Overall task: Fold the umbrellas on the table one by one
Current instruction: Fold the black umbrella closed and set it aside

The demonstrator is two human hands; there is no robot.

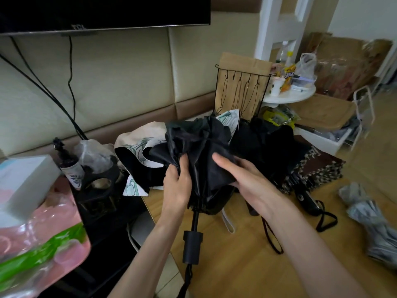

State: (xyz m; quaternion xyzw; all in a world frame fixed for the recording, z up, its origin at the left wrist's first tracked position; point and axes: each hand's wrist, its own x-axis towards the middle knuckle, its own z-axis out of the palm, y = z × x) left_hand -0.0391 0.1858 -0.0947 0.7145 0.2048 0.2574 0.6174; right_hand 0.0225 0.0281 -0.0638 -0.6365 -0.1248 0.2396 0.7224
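Observation:
A black umbrella (202, 147) stands half collapsed above the wooden table (236, 265), its black handle (191, 246) pointing toward me. My left hand (177, 186) grips the loose canopy cloth and ribs on the left side. My right hand (240, 175) lies with straight fingers against the canopy's right side. Behind it lie a white umbrella with a green print (137, 143), another black umbrella (268, 143) and a brown patterned one (322, 168) with a black handle (307, 200).
A wire rack (240, 91) with hanging cords and a brown paper bag stands behind the umbrellas. A pump bottle (68, 164), plastic bags and a white box (23, 179) crowd the left. A grey bundle (373, 224) lies at the right. A white round side table (290, 95) holds bottles.

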